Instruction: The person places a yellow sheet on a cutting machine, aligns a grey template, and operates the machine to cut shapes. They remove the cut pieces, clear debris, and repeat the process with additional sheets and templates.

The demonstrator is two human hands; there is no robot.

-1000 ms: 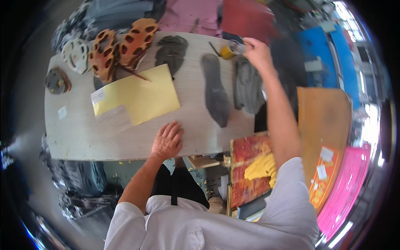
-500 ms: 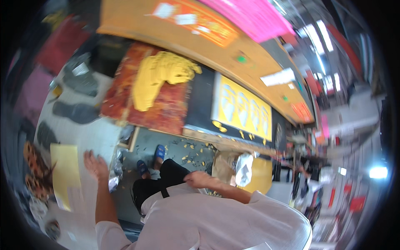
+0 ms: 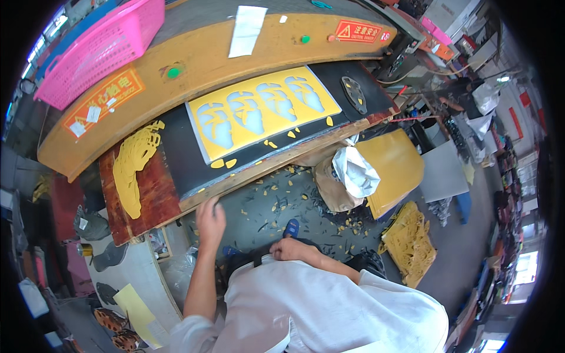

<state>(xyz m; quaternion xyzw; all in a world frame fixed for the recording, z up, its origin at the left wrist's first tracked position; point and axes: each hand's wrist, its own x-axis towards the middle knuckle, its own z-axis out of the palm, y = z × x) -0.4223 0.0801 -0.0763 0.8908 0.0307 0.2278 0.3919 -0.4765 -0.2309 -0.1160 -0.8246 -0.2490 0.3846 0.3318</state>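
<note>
My left hand [image 3: 210,222] is raised at the front edge of the workbench [image 3: 268,157], its fingers partly curled and a gap showing between them. Nothing is visible in it. My right hand [image 3: 288,250] is loosely closed in front of my waist, with no object showing. On the black bench surface beyond lies a yellow sheet [image 3: 273,125] with several sole-shaped cut-outs. Small yellow scraps are scattered along its near side. A dark sole-shaped cutting die [image 3: 354,95] lies to its right. Left of the sheet, stacked yellow cut pieces [image 3: 132,170] rest on a red-stained board [image 3: 162,197].
An orange machine beam [image 3: 206,70] with green buttons spans the bench; a pink basket [image 3: 100,53] sits atop it. On the scrap-littered floor stand a brown bag [image 3: 332,188], yellow sheets [image 3: 391,167] and a yellow scrap pile [image 3: 410,244]. A pale side table [image 3: 141,265] is at left.
My view has swung toward the right, bringing the bench to the front. My left hand has left the side table area and its spread fingers have curled. My right hand stays near my waist.
</note>
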